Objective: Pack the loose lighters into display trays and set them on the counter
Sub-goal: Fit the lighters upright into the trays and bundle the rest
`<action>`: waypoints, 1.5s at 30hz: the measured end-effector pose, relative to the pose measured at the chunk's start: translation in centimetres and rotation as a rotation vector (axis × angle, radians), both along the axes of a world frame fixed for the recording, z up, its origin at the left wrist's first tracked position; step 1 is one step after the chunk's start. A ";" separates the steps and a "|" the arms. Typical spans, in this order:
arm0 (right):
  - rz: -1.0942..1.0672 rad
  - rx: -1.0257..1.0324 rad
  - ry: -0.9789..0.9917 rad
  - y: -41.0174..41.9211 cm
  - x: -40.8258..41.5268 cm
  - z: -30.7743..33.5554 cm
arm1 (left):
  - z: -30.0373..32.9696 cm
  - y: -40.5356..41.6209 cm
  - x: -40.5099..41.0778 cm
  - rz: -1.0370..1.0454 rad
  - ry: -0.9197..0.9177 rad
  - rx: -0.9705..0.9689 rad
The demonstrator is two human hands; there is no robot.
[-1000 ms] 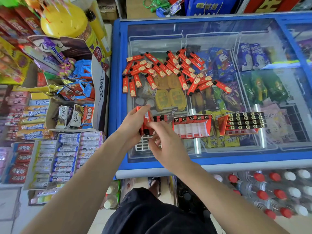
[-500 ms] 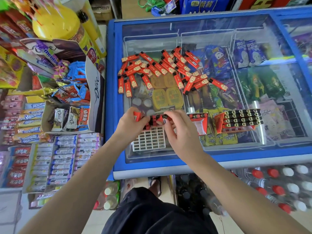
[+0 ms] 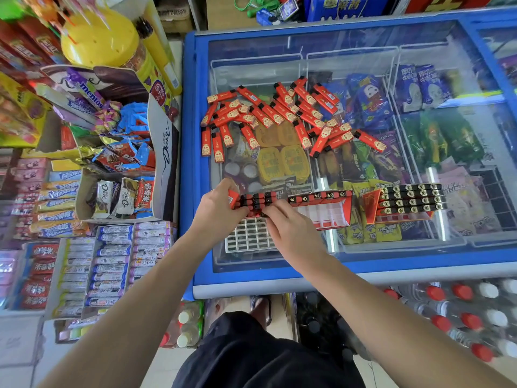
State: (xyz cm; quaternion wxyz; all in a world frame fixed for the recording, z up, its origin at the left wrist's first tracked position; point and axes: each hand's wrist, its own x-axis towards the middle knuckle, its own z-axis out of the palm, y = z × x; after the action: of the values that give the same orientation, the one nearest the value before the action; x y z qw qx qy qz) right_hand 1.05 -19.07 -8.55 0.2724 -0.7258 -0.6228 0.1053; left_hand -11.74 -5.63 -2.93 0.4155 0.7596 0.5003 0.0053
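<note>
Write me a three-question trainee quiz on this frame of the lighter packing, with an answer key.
1. True or false: the far-right tray already holds rows of lighters.
2. Where does the pile of loose lighters lie?
A. on the freezer's glass lid
B. on the floor
C. in the chocolate box
3. Fill in: the white grid tray sits directly ____ the two hands.

Key
1. True: black lighter tops fill its rows.
2. A: they are scattered on the freezer lid, beyond the hands.
3. Below: the left hand and right hand hold a row of lighters over its far edge.
</note>
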 end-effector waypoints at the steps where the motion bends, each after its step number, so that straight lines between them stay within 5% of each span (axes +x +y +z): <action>1: 0.007 -0.010 -0.014 0.1 -0.1 -0.1 | 0.0 0.1 0.0 -0.002 0.004 0.001; 15: 0.007 0.014 -0.079 0.5 -0.7 0.0 | -0.1 -0.3 -0.1 -0.008 -0.011 0.028; 19: -0.005 0.020 -0.030 0.4 -0.6 0.7 | 0.6 -0.6 0.4 0.185 -0.146 -0.206; 23: -0.083 0.043 0.151 1.0 -0.6 2.1 | 1.2 -0.6 1.0 0.426 -0.299 -0.549; 28: -0.227 0.123 0.540 1.6 -1.3 5.3 | 1.7 -0.7 1.7 0.506 -0.373 -0.641; 37: -0.457 -0.093 1.228 1.6 -1.4 6.9 | 1.5 -1.3 2.3 0.455 -0.386 -0.581; 45: -0.572 0.027 1.063 0.3 1.8 6.5 | 0.9 -1.4 1.4 0.212 -0.137 -0.216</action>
State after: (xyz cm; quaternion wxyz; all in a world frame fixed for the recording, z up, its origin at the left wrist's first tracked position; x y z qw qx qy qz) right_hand 2.81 -18.78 -2.06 0.5729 -0.7090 -0.1829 0.3683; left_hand -10.30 -7.05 -2.04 0.5252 0.6511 0.5459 0.0470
